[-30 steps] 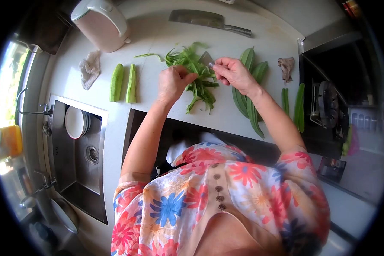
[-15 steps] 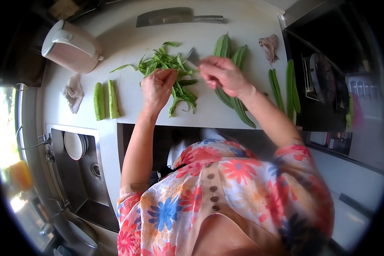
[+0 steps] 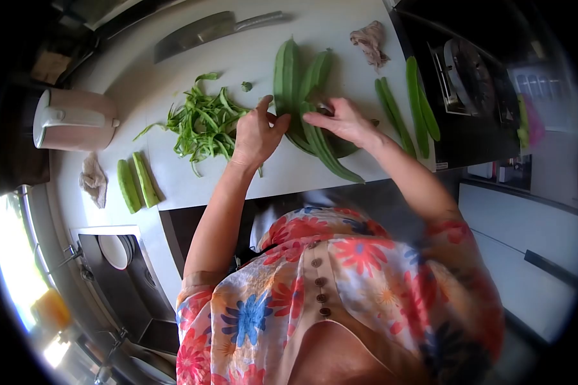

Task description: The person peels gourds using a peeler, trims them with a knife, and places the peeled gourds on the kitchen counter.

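Observation:
Two long ridged green gourds lie side by side in front of me: the left gourd [image 3: 286, 77] and the right gourd [image 3: 316, 74], which curves toward the counter's front edge. My left hand [image 3: 255, 133] is by the left gourd, thumb and index finger apart, nothing seen in it; its thumb tip is at the gourd's side. Thumb and fingers of my right hand [image 3: 345, 122] close round the middle of the right gourd, some fingertips hidden. A loose heap of green peelings [image 3: 202, 122] spreads left of my left hand. One small green piece [image 3: 246, 86] lies above it.
A cleaver [image 3: 202, 33] lies at the counter's back. Left stand a kettle [image 3: 77, 122], a cloth [image 3: 94, 179] and two peeled lengths [image 3: 128, 186]. More long green pods [image 3: 422, 106] and a crumpled brown cloth [image 3: 368, 43] are right, beside the dark stove. A sink [image 3: 135, 240] sits front left.
My right hand has gone from a small blade to the right gourd; the blade is no longer visible. My left hand has left the peelings, opened and come beside the gourds. The view has turned.

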`<control>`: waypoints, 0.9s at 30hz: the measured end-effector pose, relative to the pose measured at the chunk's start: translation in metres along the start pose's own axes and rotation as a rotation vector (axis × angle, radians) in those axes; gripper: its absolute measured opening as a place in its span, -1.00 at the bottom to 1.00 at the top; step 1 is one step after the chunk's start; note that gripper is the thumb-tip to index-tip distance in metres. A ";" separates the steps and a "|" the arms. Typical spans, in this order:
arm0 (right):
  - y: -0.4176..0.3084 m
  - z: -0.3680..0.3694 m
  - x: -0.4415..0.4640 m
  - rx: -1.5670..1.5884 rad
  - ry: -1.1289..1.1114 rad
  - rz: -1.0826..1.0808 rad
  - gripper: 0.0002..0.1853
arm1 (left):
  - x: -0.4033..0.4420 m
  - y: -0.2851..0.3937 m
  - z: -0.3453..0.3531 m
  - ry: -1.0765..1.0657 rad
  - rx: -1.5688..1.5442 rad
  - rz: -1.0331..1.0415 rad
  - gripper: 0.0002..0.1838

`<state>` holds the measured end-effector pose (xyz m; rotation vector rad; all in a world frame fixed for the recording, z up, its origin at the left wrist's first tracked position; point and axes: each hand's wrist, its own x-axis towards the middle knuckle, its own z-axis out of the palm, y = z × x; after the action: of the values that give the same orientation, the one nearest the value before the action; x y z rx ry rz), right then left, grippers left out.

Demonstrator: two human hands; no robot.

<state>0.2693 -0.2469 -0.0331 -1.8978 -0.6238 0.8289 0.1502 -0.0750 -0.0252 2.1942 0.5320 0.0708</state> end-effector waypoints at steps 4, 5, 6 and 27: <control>-0.018 -0.006 -0.010 0.333 -0.066 0.162 -0.71 | 0.011 0.003 0.016 0.060 0.039 0.007 -0.30; -0.020 -0.015 -0.017 0.339 -0.089 0.188 -0.73 | 0.010 0.002 0.021 0.084 0.027 0.016 -0.29; -0.021 -0.024 -0.022 0.345 -0.112 0.207 -0.75 | 0.012 0.004 0.023 0.067 -0.047 -0.024 -0.28; -0.087 -0.006 0.003 0.191 -0.344 -0.255 -0.56 | -0.046 0.004 -0.063 0.018 -1.255 -0.234 -0.70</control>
<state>0.2688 -0.2108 0.0466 -1.4783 -0.9395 1.0159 0.0952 -0.0490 0.0242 0.9062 0.5330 0.2274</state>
